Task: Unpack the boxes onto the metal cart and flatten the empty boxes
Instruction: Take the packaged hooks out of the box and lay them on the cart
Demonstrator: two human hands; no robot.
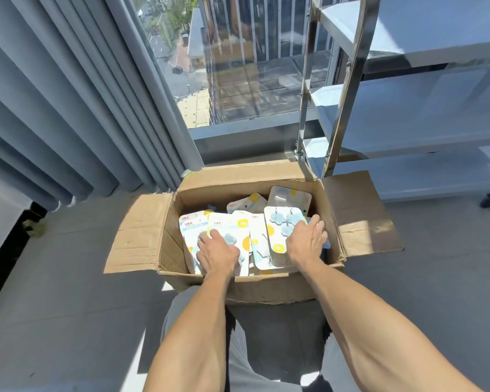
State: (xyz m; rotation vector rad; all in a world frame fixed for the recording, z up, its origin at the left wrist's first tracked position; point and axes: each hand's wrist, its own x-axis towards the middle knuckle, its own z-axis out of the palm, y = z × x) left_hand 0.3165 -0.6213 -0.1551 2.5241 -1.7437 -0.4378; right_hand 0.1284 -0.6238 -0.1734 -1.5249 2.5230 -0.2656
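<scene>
box (252, 287) open on floor, near cart (408, 114) corner | packs (277, 230) loose inside | left hand (218, 251) flat on left packs, fingers spread | right hand (306, 241) curled over right-side pack edge | packs likely light, stiff, slick; take by edges, several stacked

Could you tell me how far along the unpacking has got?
Barely started. The brown cardboard box is open, flaps out, but full of white blister-card packs. Both hands, left and right, rest on the packs. The steel cart shelves visible look bare; flattening remains.
</scene>
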